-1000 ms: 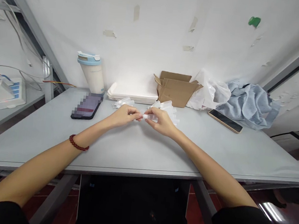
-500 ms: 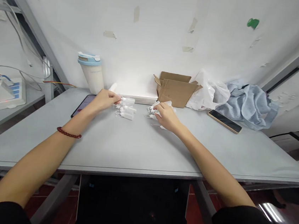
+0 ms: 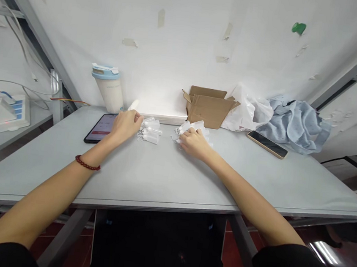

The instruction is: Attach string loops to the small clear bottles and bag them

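Note:
My left hand [image 3: 127, 124] rests on the grey table [image 3: 161, 174] with its fingers curled, fingertips touching a small pile of clear plastic bottles [image 3: 151, 131]. What lies inside the fingers, if anything, is hidden. A red bead bracelet [image 3: 87, 164] circles that wrist. My right hand [image 3: 193, 142] lies to the right, fingers closed in a pinch on a small clear piece at the near edge of a second pile of clear plastic parts [image 3: 195, 126]. About a hand's width of table separates the two hands.
A dark phone [image 3: 100, 128] lies left of my left hand, with a blue-lidded cup [image 3: 108, 86] behind it. At the wall are white trays [image 3: 167, 117], a cardboard box [image 3: 208, 105], a white plastic bag [image 3: 248, 109] and blue cloth [image 3: 296, 120]. A second phone [image 3: 266, 143] lies right.
The hands, joined at the middle on a small bottle, have parted. The left went to the left pile and drew back slightly; the right went to the right pile and closed on a piece.

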Action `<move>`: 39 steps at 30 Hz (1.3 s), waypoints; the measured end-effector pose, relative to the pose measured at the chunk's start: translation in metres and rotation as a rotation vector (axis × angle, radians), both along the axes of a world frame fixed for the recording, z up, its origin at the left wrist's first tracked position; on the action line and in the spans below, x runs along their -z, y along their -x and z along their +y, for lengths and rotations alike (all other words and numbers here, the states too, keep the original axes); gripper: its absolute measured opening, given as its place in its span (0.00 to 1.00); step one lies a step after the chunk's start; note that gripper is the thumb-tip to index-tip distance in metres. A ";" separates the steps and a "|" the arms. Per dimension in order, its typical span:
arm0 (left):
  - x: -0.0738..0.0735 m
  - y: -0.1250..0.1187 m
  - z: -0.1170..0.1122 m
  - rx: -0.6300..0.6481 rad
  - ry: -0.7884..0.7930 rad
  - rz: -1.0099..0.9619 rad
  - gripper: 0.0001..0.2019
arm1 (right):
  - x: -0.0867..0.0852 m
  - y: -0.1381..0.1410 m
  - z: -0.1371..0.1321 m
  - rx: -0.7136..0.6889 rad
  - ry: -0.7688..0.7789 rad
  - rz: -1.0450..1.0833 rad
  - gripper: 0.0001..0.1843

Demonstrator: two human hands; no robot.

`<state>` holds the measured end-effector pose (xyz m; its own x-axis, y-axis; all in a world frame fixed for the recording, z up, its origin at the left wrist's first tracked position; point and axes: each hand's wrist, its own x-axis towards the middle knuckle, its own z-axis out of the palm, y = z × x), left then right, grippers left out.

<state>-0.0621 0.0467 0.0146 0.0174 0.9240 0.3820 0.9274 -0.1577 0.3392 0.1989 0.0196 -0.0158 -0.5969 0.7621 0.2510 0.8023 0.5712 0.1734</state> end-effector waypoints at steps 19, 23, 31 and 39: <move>0.004 -0.035 -0.024 0.539 0.353 -0.478 0.16 | -0.013 0.005 -0.010 -0.190 0.059 0.744 0.12; 0.007 -0.037 -0.026 0.564 0.354 -0.433 0.18 | -0.015 0.007 -0.012 -0.168 0.123 0.796 0.13; 0.007 -0.040 -0.028 0.593 0.318 -0.461 0.16 | -0.019 0.010 -0.017 -0.168 0.210 0.850 0.14; 0.003 -0.042 -0.031 0.668 0.383 -0.574 0.15 | -0.023 0.012 -0.021 -0.148 0.368 0.951 0.16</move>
<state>-0.0201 0.0157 0.0115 0.4894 0.8552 0.1707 0.3627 -0.3776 0.8520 0.1874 -0.0009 0.0068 -0.3677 0.8223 0.4343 0.4337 0.5648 -0.7021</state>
